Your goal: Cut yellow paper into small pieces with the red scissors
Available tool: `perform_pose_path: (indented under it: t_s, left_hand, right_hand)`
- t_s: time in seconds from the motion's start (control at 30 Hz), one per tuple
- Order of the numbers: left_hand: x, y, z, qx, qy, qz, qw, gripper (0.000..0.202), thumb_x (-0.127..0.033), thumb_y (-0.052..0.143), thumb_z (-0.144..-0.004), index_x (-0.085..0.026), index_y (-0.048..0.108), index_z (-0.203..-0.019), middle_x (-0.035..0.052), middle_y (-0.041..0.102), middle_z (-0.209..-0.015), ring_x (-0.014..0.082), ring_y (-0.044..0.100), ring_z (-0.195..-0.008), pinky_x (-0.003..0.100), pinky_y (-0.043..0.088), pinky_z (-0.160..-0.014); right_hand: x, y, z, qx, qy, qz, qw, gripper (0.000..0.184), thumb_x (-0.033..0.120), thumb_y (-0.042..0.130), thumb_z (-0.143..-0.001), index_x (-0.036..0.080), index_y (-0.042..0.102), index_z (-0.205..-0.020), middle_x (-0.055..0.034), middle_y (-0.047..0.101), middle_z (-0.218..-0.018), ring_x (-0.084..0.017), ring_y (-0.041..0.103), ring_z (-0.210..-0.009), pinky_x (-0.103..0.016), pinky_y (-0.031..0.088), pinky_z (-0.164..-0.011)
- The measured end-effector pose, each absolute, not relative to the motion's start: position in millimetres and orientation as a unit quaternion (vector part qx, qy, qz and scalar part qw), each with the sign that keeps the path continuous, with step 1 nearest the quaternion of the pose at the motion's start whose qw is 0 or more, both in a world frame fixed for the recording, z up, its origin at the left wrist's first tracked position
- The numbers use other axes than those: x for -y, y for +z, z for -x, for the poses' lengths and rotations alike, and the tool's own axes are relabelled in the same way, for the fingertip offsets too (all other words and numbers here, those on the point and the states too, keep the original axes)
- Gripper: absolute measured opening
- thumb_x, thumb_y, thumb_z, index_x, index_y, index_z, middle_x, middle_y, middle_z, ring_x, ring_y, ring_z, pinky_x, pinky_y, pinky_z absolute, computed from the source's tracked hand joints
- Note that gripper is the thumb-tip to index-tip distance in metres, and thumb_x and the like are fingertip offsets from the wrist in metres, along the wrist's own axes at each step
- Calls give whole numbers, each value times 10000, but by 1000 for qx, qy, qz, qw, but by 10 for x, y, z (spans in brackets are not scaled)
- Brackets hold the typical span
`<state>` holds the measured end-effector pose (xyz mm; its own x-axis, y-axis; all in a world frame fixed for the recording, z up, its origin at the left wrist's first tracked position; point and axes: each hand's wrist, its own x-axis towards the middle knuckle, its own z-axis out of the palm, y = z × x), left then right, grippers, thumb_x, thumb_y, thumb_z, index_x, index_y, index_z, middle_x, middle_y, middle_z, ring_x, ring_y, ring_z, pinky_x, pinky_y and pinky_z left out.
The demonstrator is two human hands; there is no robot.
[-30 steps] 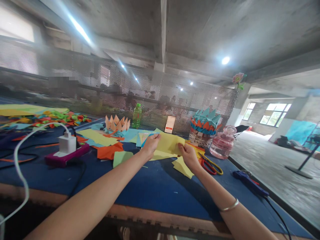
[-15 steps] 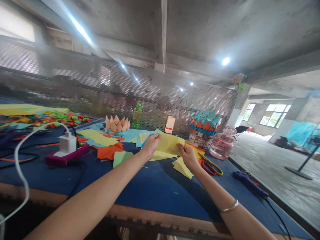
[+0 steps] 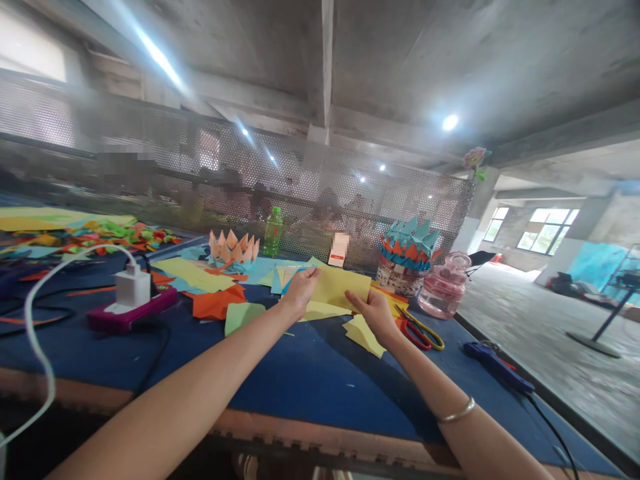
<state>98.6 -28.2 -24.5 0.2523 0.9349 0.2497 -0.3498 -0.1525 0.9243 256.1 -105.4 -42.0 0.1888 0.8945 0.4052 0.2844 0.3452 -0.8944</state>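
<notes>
A yellow sheet of paper (image 3: 340, 283) is held above the blue table (image 3: 310, 380) between both hands. My left hand (image 3: 300, 291) pinches its left edge, together with a thin blue strip that I cannot make out clearly. My right hand (image 3: 373, 312) grips the sheet's lower right edge, fingers closed on it. Folded yellow pieces (image 3: 364, 333) lie on the table just below my right hand. A green piece (image 3: 243, 315) lies left of my left forearm.
Red and yellow scissors (image 3: 423, 330) lie right of my right hand. Behind them stand a paper-crowned basket (image 3: 405, 263) and a pink jar (image 3: 444, 287). A white charger on a purple power strip (image 3: 131, 303) sits left. A blue glue gun (image 3: 493, 367) lies near the right edge. A green bottle (image 3: 273, 231) stands by the mesh screen.
My right hand has slid a little left and down along the yellow sheet's lower edge, and the sheet now shows flatter. My left hand has stayed in place.
</notes>
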Motion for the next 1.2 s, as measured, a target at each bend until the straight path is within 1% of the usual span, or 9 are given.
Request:
perform_pose_path:
  t_s: [0.1,0.23,0.4,0.5,0.6,0.77,0.9,1.07,1.2]
  left_hand:
    - [300,-228,-991,-267,527,-506,628,194,-210,515,-844,-146,697,-866,34,710,-675,182,671,-653,270,496,-666]
    - [348,-193,-995,-270,521,-484,649,201,-203,513,-852,-146,695,-916,29,702,-655,182,665,-599,273,492,-619]
    - [403,-147,-994,-254,507,-468,678,199,-148,494,-849,-132,693,-844,39,701,-640,161,648,-536,263,497,-594]
    - [413,-115,-972,-255,490,-467,691,154,-150,542,-822,-122,691,-846,54,713,-670,170,669,-580,273,514,-618]
    - [406,-86,-935,-257,462,-478,701,131,-181,644,-763,-110,689,-864,72,723,-701,186,683,-620,285,529,-633]
    - [405,-78,-871,-243,383,-517,726,288,-222,814,-605,-86,694,-828,103,728,-721,215,688,-637,305,544,-631]
    - [440,-86,-838,-254,351,-541,721,408,-267,865,-523,-92,709,-857,110,739,-793,233,689,-681,332,556,-661]
    - [466,-137,-848,-250,354,-570,698,431,-261,863,-532,-151,725,-925,93,747,-895,242,696,-791,322,550,-720]
    - [434,-224,-889,-234,401,-585,665,318,-206,824,-592,-193,741,-898,85,749,-900,249,696,-846,336,549,-748]
  right_hand:
    - [1076,-395,-2532,553,289,513,590,486,551,746,-611,144,680,-867,-77,726,-858,-184,637,-680,-273,484,-579]
    - [1066,-402,-2535,526,303,520,601,483,534,764,-583,139,697,-853,-89,736,-855,-187,644,-692,-278,490,-590]
    - [1056,-410,-2558,507,309,525,610,438,498,762,-586,143,701,-835,-69,736,-815,-171,638,-677,-265,477,-583]
    - [1053,-407,-2578,505,308,527,610,402,468,757,-593,139,700,-817,-63,731,-787,-159,621,-647,-262,464,-576]
    - [1046,-407,-2598,505,317,523,609,389,458,758,-587,141,700,-806,-61,731,-785,-157,619,-644,-263,455,-580]
    - [1048,-390,-2600,516,340,509,599,414,463,779,-571,142,702,-821,-58,729,-796,-153,620,-650,-259,450,-582]
    - [1077,-360,-2573,543,347,504,576,428,467,780,-587,130,696,-837,-42,708,-736,-129,580,-594,-243,427,-547]
    - [1091,-350,-2560,548,360,507,560,473,481,797,-555,117,685,-835,-37,695,-704,-124,569,-578,-237,426,-538]
    - [1100,-335,-2562,552,349,517,553,448,493,791,-555,124,686,-786,-33,695,-694,-121,569,-571,-229,425,-525]
